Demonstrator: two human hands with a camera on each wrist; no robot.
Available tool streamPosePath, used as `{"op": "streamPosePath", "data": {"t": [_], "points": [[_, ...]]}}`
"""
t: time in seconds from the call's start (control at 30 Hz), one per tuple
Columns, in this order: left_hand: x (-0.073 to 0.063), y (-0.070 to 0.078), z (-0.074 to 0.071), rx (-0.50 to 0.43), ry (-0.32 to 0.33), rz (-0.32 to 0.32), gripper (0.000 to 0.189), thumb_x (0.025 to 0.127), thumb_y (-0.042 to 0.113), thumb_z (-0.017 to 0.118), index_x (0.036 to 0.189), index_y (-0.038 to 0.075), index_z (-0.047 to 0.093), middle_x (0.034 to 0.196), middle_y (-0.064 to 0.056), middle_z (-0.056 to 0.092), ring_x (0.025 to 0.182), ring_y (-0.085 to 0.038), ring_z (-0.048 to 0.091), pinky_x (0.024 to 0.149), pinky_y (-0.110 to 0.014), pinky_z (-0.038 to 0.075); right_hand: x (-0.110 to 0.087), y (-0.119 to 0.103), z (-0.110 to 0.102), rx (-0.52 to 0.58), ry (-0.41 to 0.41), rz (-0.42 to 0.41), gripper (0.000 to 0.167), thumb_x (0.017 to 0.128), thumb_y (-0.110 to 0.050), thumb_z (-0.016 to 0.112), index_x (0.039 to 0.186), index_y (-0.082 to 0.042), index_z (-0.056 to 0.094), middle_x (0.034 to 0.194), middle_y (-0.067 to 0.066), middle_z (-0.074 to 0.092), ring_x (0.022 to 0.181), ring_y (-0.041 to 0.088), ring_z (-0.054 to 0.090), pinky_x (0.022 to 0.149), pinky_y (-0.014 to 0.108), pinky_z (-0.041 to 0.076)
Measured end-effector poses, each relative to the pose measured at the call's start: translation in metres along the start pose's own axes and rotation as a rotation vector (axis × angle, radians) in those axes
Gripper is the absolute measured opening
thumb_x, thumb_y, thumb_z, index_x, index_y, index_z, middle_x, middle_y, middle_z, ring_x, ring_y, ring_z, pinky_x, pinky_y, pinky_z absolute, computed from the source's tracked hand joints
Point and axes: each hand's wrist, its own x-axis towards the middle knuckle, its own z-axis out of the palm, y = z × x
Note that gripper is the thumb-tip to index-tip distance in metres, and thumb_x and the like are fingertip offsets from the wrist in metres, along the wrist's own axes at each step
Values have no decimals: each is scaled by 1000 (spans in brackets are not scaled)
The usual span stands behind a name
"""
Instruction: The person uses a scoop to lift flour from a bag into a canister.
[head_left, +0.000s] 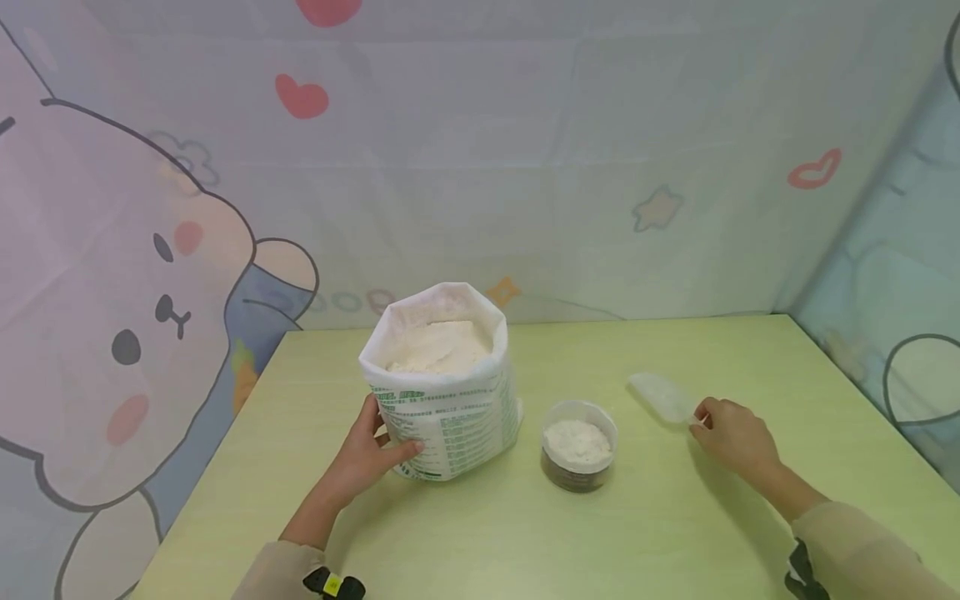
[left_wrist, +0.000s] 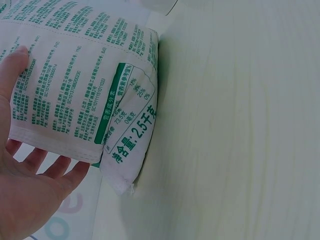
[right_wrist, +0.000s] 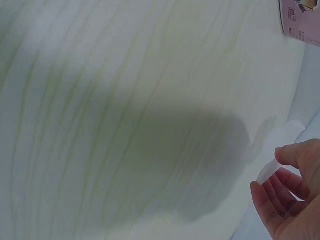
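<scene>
An open white bag of pale flour-like powder (head_left: 457, 417) with green print stands upright on the table in the head view. My left hand (head_left: 365, 460) holds its lower left side, thumb on the printed front and the other fingers round the edge; the left wrist view shows this hand (left_wrist: 37, 192) close up. On the right, my right hand (head_left: 738, 437) pinches the handle end of a translucent plastic scoop (head_left: 660, 397), its bowl pointing left and away. The right wrist view shows the scoop (right_wrist: 282, 140) between thumb and fingers (right_wrist: 267, 202). No powder is discernible in it.
Between the hands stands a round tub (head_left: 577, 473) with white powder inside, right of the bag. All stand on a pale yellow-green table (head_left: 525, 550) with a printed cloth (head_left: 570, 167) behind. A pink printed surface (right_wrist: 302, 20) shows at the right wrist view's corner.
</scene>
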Motion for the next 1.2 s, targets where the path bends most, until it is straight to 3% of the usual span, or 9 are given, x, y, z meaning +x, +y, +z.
{"op": "streamPosePath", "data": {"t": [0.57, 0.93, 1.2], "points": [[-1, -3, 0, 16, 2, -3, 79, 76, 20, 76, 135, 33, 25, 134, 3, 37, 127, -26, 37, 104, -50, 36, -3, -5, 5, -13, 4, -12, 16, 80, -12, 63, 86, 2, 61, 74, 9, 59, 62, 20, 54, 50, 36, 45], [-3, -2, -2, 15, 0, -8, 81, 75, 24, 77, 135, 33, 25, 135, 3, 36, 128, -26, 36, 104, -50, 36, -3, -10, 9, -53, 59, -55, 18, 79, -11, 67, 87, 4, 63, 75, 10, 59, 64, 22, 56, 53, 37, 48], [-3, 0, -6, 30, -14, 20, 79, 75, 25, 77, 134, 32, 26, 134, 3, 37, 126, -27, 37, 103, -52, 36, -3, -18, 6, -78, 131, -100, 22, 80, -15, 67, 88, 5, 61, 73, 13, 59, 56, 21, 55, 45, 32, 44]]}}
